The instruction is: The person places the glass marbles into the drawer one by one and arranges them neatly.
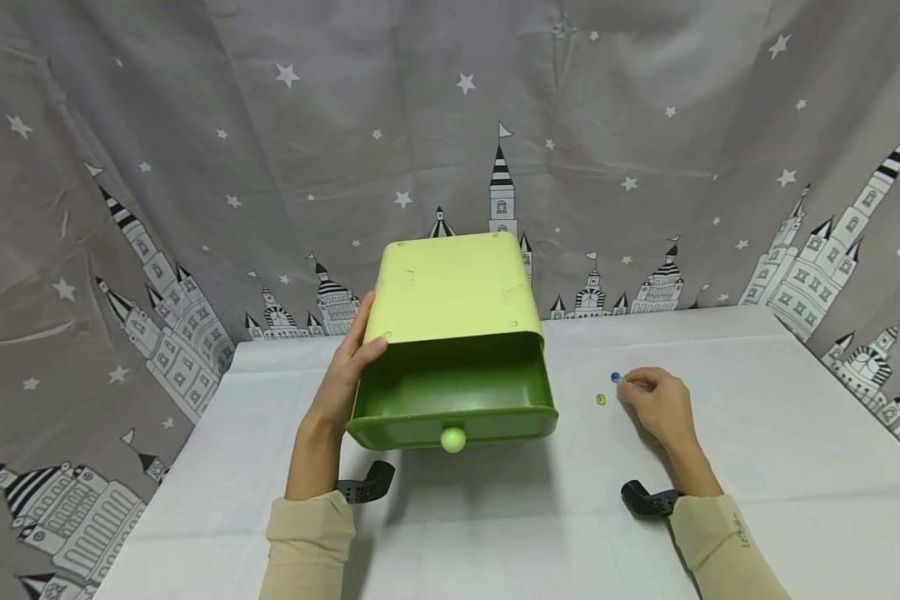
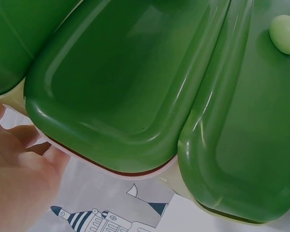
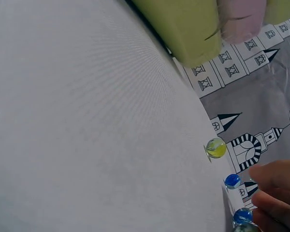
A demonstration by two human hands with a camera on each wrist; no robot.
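Note:
A light-green drawer cabinet (image 1: 453,287) stands before me, its dark-green top drawer (image 1: 450,429) pulled out by a round knob and bare inside. My left hand (image 1: 342,375) grips the cabinet's left side, thumb over the front edge of the top shell. Right of the cabinet, a yellow-green marble (image 1: 601,399) and a blue marble (image 1: 616,377) lie on the white cloth. My right hand (image 1: 660,404) has curled fingers and pinches a small glassy marble, mostly hidden by the fingertips, close beside the blue one. Another blue marble (image 3: 243,215) shows low in the right wrist view.
Lower drawer fronts (image 2: 246,121) and a pink shell (image 3: 241,19) sit beneath the top drawer. A clear, dark-toned marble (image 3: 246,227) is cut off at the right wrist view's bottom edge. Behind the table (image 1: 757,417) hangs a grey curtain (image 1: 420,108) printed with castles and stars.

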